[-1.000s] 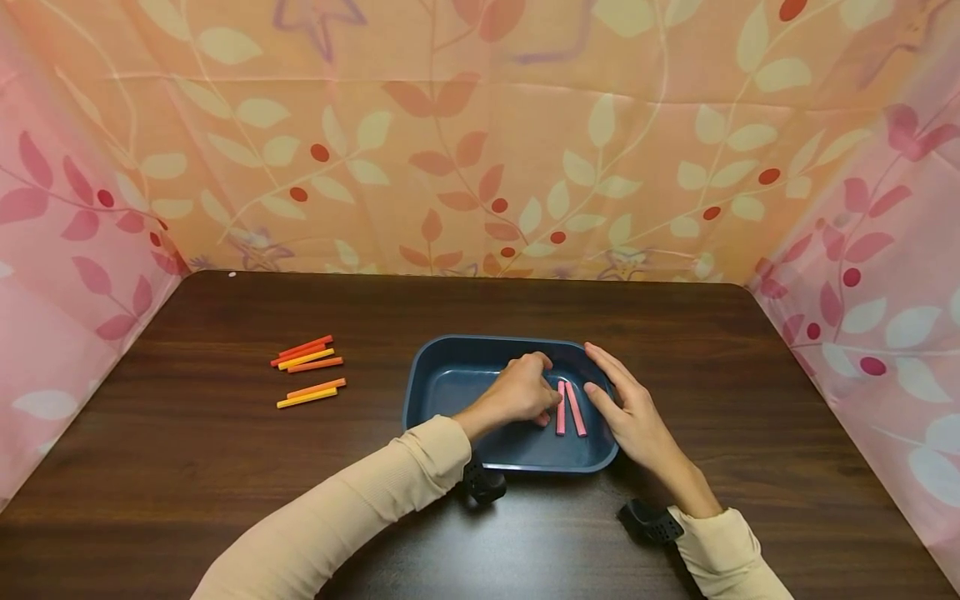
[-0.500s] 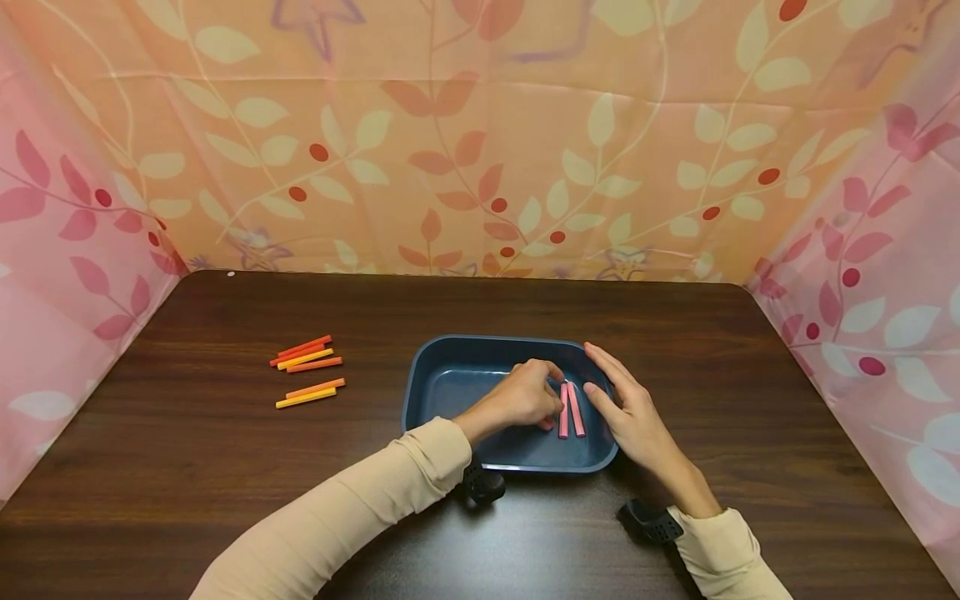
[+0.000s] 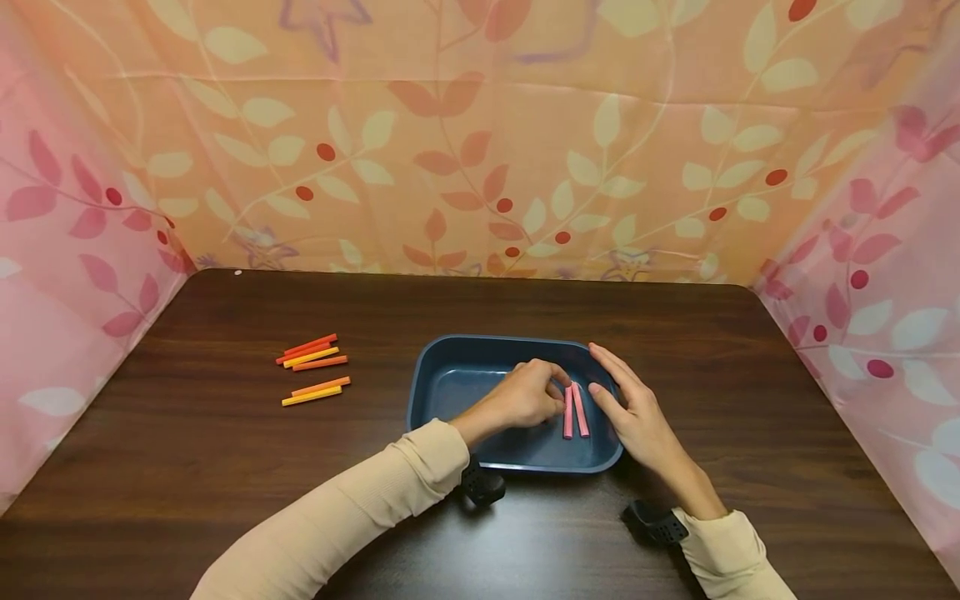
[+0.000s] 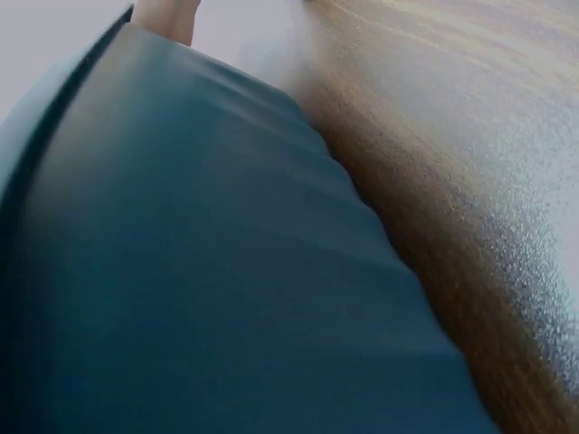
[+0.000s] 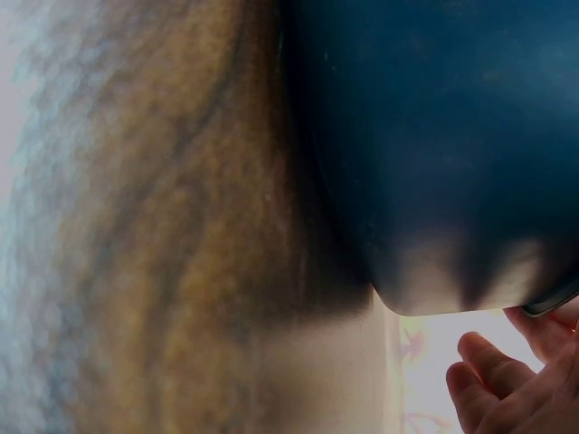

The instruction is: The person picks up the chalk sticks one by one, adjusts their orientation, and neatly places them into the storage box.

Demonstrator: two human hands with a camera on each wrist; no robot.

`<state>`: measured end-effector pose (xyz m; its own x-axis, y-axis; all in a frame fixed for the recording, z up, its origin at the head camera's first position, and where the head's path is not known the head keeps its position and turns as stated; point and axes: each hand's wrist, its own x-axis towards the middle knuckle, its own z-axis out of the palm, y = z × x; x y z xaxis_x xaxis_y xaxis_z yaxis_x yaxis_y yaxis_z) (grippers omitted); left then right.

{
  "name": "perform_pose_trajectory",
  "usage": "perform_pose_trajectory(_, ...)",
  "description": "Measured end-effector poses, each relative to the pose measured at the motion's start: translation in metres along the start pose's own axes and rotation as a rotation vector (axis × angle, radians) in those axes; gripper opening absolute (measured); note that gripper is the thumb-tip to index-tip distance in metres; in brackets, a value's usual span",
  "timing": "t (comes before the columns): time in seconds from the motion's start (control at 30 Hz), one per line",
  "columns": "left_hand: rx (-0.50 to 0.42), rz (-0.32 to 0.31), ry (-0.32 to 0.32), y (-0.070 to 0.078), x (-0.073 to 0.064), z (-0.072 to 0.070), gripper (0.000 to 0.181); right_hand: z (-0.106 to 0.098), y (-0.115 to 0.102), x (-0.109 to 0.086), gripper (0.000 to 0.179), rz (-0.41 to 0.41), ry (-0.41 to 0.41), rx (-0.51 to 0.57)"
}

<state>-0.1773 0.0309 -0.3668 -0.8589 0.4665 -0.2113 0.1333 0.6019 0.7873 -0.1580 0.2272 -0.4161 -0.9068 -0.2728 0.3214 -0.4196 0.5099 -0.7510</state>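
Two pink sticks (image 3: 573, 412) lie nearly parallel inside the blue tray (image 3: 450, 343), near its right end. My left hand (image 3: 525, 396) reaches into the tray with bent fingers. Its fingertips touch or nearly touch the upper part of the left pink stick; the exact contact is hard to see. My right hand (image 3: 637, 408) rests against the tray's right rim with fingers extended and thumb over the edge. In the right wrist view, the fingers (image 5: 498, 371) show beside the tray corner. The left wrist view shows mostly the tray's outer wall (image 4: 244, 235).
Several red, orange and yellow sticks (image 3: 313, 362) lie in two groups on the dark wooden table (image 3: 187, 450), left of the tray. A black band (image 3: 480, 486) sits on each wrist. Floral cloth (image 3: 480, 142) hangs behind and at both sides.
My left hand has shifted slightly right toward the pink sticks. The left pink stick has moved slightly closer to the other. My right hand stays at the rim; the head view has shifted slightly.
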Motion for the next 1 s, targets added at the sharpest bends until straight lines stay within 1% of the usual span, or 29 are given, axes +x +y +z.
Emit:
perform_pose_trajectory(0.1,0.031,0.018,0.013,-0.001,-0.001,-0.001,0.033,-0.001,0.0,0.0,0.049,-0.004,0.006,-0.003)
perform_pose_trajectory(0.33,0.181,0.072,0.047,0.003,-0.011,-0.008,0.031,-0.001,0.0,0.0,0.049,-0.001,-0.001,-0.002)
perform_pose_trajectory(0.47,0.217,0.086,0.057,0.005,-0.016,-0.013,0.03,-0.001,0.0,0.0,0.049,0.006,-0.005,0.004)
perform_pose_trajectory(0.57,0.23,0.093,0.058,0.005,-0.019,-0.016,0.031,-0.001,0.0,0.0,0.049,0.012,-0.008,0.008)
perform_pose_trajectory(0.73,0.225,0.105,0.062,0.003,-0.024,-0.021,0.031,-0.001,0.0,0.0,0.049,0.016,-0.007,0.006)
perform_pose_trajectory(0.9,0.195,0.119,0.065,-0.001,-0.03,-0.027,0.031,-0.001,0.0,0.0,0.049,0.016,-0.007,0.007)
perform_pose_trajectory(1.0,0.171,0.141,0.063,-0.003,-0.033,-0.032,0.031,-0.001,0.0,0.001,0.049,0.018,-0.01,0.007)
